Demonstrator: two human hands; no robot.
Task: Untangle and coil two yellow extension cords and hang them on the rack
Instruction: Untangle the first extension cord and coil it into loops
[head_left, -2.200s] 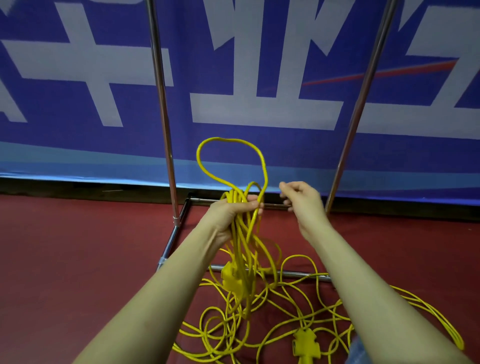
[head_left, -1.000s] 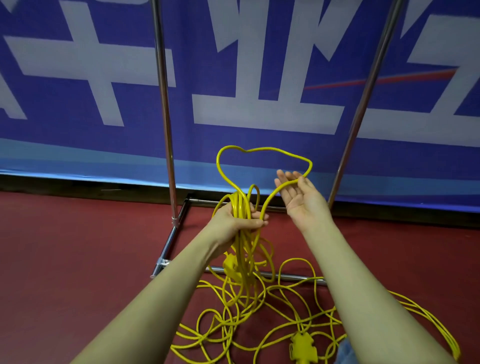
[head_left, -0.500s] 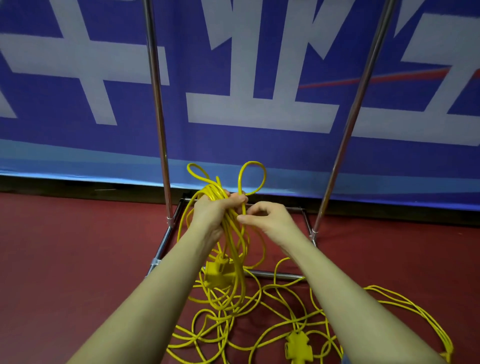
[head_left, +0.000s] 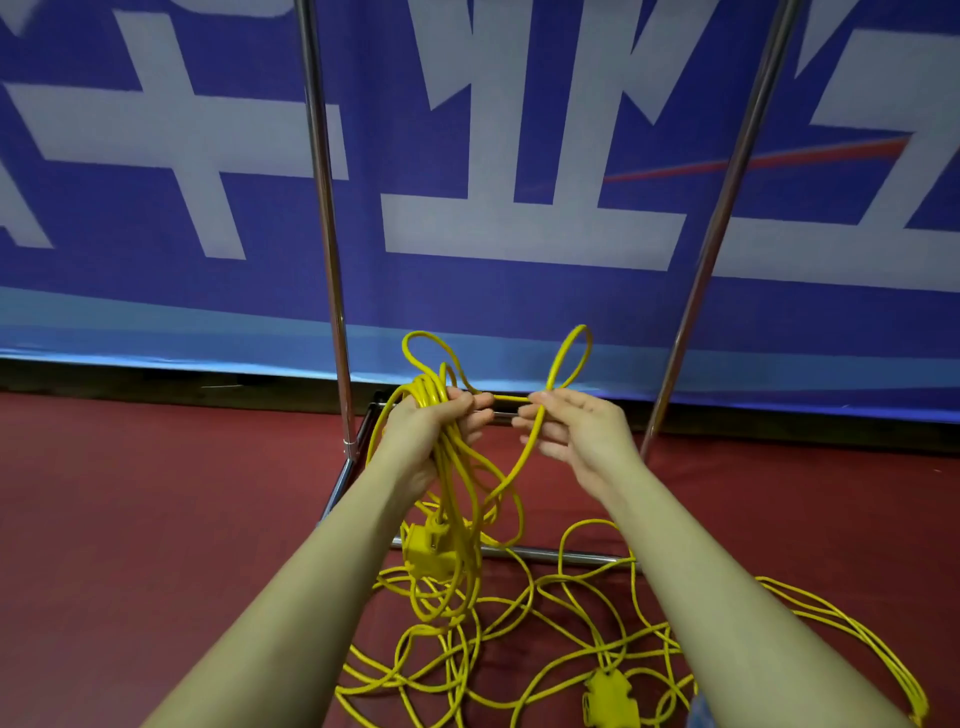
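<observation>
We see the left hand (head_left: 436, 421) gripping a bundle of coiled yellow extension cord (head_left: 457, 467), its loops hanging downward. The right hand (head_left: 576, 431) pinches one strand, looped upward just beside. Loose yellow cord (head_left: 519, 639) sprawls on the red floor (head_left: 156, 519) under the chrome rack (head_left: 327, 234).

Even, fairly bright light; faint shadows; wide-angle bowing at edges; slight blur on banner (head_left: 156, 218).

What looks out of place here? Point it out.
Most of the yellow extension cord sprawls tangled on the red floor around the chrome rack base. Only a few loops sit gathered in the left hand; nothing looks damaged.
</observation>
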